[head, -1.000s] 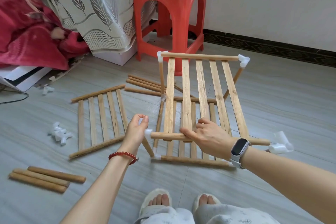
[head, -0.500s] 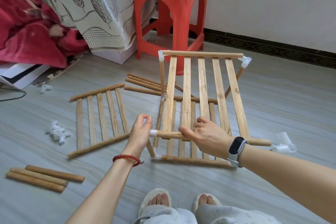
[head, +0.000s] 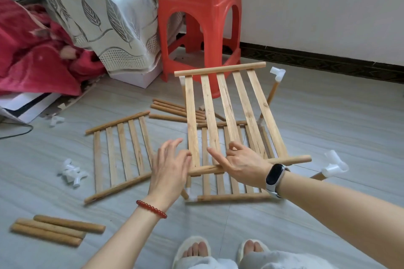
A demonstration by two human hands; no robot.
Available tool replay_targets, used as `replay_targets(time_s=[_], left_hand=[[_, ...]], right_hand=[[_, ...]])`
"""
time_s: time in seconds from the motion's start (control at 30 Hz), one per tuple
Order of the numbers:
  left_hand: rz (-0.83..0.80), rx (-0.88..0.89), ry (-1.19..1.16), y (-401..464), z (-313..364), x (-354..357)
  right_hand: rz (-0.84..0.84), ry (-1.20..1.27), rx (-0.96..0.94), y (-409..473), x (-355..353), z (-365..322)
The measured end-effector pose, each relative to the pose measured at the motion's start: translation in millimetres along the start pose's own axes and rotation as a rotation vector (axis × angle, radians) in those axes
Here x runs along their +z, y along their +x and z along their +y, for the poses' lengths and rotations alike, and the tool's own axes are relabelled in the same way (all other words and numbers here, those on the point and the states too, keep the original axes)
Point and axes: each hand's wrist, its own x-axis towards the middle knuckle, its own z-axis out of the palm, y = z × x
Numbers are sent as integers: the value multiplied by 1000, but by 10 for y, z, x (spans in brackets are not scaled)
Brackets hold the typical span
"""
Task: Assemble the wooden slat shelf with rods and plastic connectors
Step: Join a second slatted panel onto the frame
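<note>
From the camera on my head I look down at the pale grey tiled floor (head: 328,116), where the half-built shelf stands between my arms. My right hand (head: 242,165) grips the near round rail of the raised five-slat wooden panel (head: 227,113), fingers curled over the rail and between the slats, index finger stretched left along it. I hold it there because that panel is loose: neither end of its near rail sits in a connector, and its far rail is likewise bare at both ends. My left hand (head: 171,166) hovers just beside the rail's left end with fingers spread and relaxed, grasping nothing; whether it touches the wood I cannot tell.

Below the raised panel lies the lower slat panel (head: 231,196), flat on the floor, with thin wooden uprights rising from its corners. The white plastic elbow connector (head: 277,73) at the far right tops one upright, well apart from the far rail; a second white connector (head: 334,165) at the near right stands near the rail's end, unjoined. I judge the next step is seating the rail ends into these sockets.

Left of me a spare slat panel (head: 119,155) lies flat, a heap of white connectors (head: 71,173) beside it, and three thick wooden dowels (head: 56,231) near left. Thin loose rods (head: 172,109) lie further off, before the red plastic stool (head: 199,24).
</note>
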Motion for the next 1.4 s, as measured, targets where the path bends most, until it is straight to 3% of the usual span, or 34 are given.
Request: replay_targets(time_s=[0.1,0.23,0.3,0.37,0.47,0.53,0.63,0.7,1.07,1.17,1.4], left_hand=[[4,377,70,18,98,25],[-42,361,105,56,150,35],[-41,329,133,42,163,45],[-39,330,154,26,151,52],[-64,325,167,28,167,48],[-71,313,183,45,205,54],[-80,297,210,62,271,46],[-96,293,219,45,309,53],[-127,153,220,88,494,124],[-109,320,216,244,824,164],[-459,680,358,696,1844,615]], right_hand=[[-1,-3,20,-25,9,39],[-16,70,81,-41,-37,30],[-111,202,186,-51,-175,30],[-85,308,325,-186,-299,58],[262,238,587,-681,-380,220],[372,172,838,-1083,-343,378],[246,515,1275,-1450,-277,539],[188,756,1416,-1539,-264,588],[222,1021,1447,-1478,-274,612],[240,990,1451,-1449,-256,581],[283,996,1466,-1514,-196,562]])
